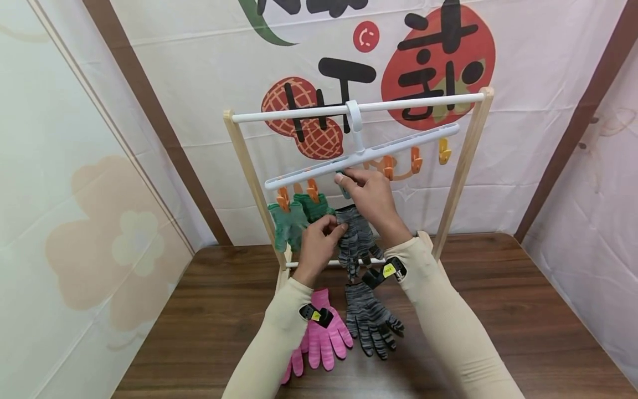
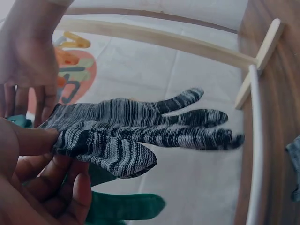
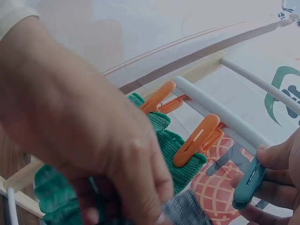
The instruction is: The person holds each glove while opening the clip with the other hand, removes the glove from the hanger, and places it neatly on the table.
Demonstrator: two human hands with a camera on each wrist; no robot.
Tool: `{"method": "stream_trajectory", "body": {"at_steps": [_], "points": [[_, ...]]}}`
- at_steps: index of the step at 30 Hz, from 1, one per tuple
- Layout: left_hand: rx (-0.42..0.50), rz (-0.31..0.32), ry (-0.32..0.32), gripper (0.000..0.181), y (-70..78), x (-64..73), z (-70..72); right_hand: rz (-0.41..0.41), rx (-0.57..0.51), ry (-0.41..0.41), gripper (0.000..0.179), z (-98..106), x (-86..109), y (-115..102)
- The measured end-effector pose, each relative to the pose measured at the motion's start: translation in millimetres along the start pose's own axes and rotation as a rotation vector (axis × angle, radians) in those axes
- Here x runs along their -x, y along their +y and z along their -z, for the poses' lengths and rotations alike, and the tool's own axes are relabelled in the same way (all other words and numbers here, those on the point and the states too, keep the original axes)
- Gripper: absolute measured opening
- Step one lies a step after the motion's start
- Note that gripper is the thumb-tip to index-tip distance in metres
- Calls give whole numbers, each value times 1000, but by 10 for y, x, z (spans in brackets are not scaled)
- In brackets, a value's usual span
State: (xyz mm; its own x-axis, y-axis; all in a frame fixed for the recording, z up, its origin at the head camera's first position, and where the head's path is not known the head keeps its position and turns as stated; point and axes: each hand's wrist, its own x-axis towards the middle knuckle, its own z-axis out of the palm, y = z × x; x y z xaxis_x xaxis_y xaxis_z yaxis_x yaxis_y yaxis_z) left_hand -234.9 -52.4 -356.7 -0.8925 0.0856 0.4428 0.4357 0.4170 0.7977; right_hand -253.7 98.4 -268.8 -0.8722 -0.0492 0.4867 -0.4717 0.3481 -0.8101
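Observation:
In the head view my left hand [image 1: 319, 241] pinches the cuff of a black-and-grey striped glove [image 1: 356, 238], whose fingers hang downward. Seen from the left wrist, thumb and fingers close on that striped glove [image 2: 112, 122] at its cuff. Higher up, my right hand [image 1: 371, 199] holds a teal clothespin [image 3: 251, 183] between thumb and fingers, under the white clip hanger [image 1: 319, 169]. The cuff lies just below the teal clothespin. Two green gloves [image 1: 289, 221] hang to the left from orange clothespins [image 1: 312, 190].
The hanger hooks over the white rod [image 1: 299, 113] of a wooden rack [image 1: 463, 177]. Orange clips [image 1: 416, 160] and a yellow clip [image 1: 444, 152] dangle at its right. On the wooden table [image 1: 473, 332] lie another striped glove [image 1: 371, 318] and pink gloves [image 1: 326, 335].

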Motion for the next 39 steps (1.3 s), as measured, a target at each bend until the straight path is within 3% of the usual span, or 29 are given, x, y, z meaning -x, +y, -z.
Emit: {"method": "stream_trajectory", "body": {"at_steps": [5, 15, 17, 22, 24, 28, 30, 34, 39], "points": [[54, 5, -42, 21, -37, 98, -155, 14, 6, 7, 35, 18, 0, 10], [196, 88, -204, 21, -50, 386, -590, -11, -7, 11, 36, 30, 0, 44], [227, 70, -228, 22, -79, 432, -697, -14, -9, 24, 35, 33, 1, 45], [336, 100, -334, 9, -167, 556, -923, 11, 2, 28, 34, 30, -4, 52], [398, 203, -391, 12, -196, 611, -991, 21, 5, 22, 33, 25, -4, 57], [450, 366, -434, 14, -261, 686, -1125, 29, 7, 29, 33, 19, -2, 60], [431, 393, -438, 22, -289, 697, -1187, 29, 8, 33, 33, 16, -2, 56], [326, 362, -447, 38, -322, 691, -1290, 14, -7, 23, 34, 10, 2, 41], [194, 370, -439, 45, -317, 677, -1372, 1, -20, 16, 35, 10, 19, 31]]}}
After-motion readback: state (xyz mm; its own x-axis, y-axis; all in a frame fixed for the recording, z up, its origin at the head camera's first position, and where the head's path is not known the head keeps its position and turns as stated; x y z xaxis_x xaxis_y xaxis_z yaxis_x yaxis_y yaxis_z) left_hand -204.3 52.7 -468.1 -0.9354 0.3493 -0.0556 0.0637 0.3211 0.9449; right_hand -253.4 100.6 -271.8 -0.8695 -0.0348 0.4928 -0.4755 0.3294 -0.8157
